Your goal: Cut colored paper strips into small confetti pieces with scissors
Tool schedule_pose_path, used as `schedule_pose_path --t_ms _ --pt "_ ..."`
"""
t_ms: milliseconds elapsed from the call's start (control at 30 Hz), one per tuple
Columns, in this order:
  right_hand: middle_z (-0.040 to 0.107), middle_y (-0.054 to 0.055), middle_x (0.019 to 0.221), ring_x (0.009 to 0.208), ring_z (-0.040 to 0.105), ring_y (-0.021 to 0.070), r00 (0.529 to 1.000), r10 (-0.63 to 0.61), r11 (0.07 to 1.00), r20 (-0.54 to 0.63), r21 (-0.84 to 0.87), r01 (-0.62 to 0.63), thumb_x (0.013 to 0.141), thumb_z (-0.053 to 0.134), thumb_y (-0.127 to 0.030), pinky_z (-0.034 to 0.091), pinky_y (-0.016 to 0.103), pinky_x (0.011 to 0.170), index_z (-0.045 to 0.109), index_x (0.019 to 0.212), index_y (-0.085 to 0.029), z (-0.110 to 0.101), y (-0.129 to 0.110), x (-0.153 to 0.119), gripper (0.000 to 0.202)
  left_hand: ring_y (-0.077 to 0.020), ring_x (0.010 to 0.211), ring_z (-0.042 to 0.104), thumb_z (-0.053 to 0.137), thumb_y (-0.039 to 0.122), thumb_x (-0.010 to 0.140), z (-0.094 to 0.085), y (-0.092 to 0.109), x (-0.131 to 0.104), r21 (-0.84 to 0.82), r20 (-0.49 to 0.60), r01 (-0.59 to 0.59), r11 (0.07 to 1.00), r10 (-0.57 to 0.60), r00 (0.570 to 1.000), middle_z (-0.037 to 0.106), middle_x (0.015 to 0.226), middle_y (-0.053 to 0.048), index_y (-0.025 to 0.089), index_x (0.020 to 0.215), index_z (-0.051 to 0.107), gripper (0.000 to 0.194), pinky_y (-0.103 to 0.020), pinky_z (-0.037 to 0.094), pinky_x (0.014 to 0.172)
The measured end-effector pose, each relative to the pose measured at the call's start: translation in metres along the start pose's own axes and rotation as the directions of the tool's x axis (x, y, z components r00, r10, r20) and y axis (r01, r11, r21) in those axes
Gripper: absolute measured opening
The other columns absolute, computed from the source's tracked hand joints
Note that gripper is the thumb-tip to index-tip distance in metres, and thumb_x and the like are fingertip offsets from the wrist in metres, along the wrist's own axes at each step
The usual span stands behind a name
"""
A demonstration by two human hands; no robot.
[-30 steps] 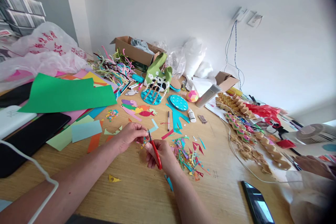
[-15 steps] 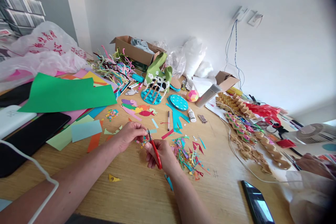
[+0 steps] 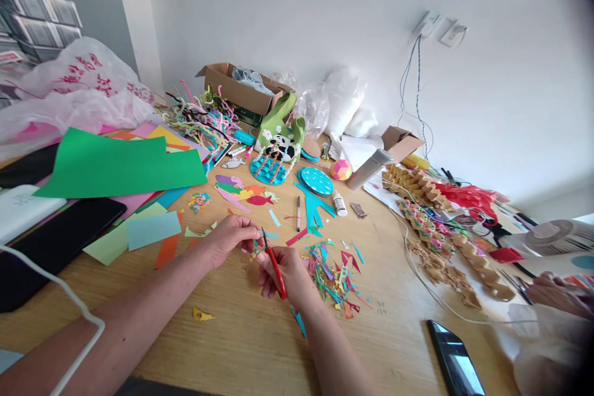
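Observation:
My right hand (image 3: 291, 271) grips red-handled scissors (image 3: 277, 272), their dark blades pointing away from me and up. Close to the blade tips, my left hand (image 3: 236, 236) has thumb and fingers pinched together; whatever sits between them is too small to make out. Tiny coloured paper bits (image 3: 250, 250) lie on the table under the hands. To the right of the scissors is a heap of paper scraps (image 3: 327, 275). Beyond the hands are coloured paper fish (image 3: 260, 200), a pen (image 3: 298, 213) and a pile of small paper dots (image 3: 198, 201).
Coloured paper sheets (image 3: 116, 164) and a black tablet-like slab (image 3: 55, 247) lie left. A white cable (image 3: 88, 309) crosses my left forearm. At the back stand a panda bag (image 3: 281, 136) and a grey cylinder (image 3: 369, 170). A phone (image 3: 455, 359) and another person's hand (image 3: 557, 294) are right.
My hands and the scissors have barely moved. The view has shifted very slightly. At the right, the other person's hand has moved a little.

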State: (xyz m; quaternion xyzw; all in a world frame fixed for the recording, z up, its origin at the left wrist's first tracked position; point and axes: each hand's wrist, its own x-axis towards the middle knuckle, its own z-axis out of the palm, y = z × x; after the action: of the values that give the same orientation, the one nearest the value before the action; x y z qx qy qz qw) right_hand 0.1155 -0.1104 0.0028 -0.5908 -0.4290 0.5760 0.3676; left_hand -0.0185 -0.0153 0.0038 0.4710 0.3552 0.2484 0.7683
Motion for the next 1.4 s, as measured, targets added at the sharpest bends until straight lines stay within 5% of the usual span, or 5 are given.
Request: schedule_pose_path --t_ms 533,1400 --pt "0.062 0.003 0.053 0.037 0.056 0.0104 0.997 -0.08 0.997 0.001 -0.012 0.08 0.067 0.064 -0.063 0.044 0.019 0.037 0.051 0.067 -0.013 -0.0003 0.0021 0.001 0.051 -0.0094 0.049 0.052 0.07 0.022 0.057 -0.0009 -0.0043 0.0013 -0.013 0.015 -0.012 1.0 0.012 1.0 0.067 0.063 -0.004 0.012 0.065 0.065 0.014 -0.023 0.038 0.051" --pt "0.059 0.001 0.049 0.031 0.05 0.0088 0.999 -0.034 0.999 -0.026 -0.012 0.034 0.066 0.064 -0.063 0.039 0.017 0.032 0.057 0.073 -0.011 0.0003 0.0012 -0.0001 0.053 -0.0092 0.048 0.051 0.07 0.024 0.056 0.0023 -0.0017 -0.0011 -0.02 0.013 -0.01 1.0 0.011 1.0 0.065 0.061 -0.002 0.012 0.065 0.065 0.015 -0.023 0.037 0.051"
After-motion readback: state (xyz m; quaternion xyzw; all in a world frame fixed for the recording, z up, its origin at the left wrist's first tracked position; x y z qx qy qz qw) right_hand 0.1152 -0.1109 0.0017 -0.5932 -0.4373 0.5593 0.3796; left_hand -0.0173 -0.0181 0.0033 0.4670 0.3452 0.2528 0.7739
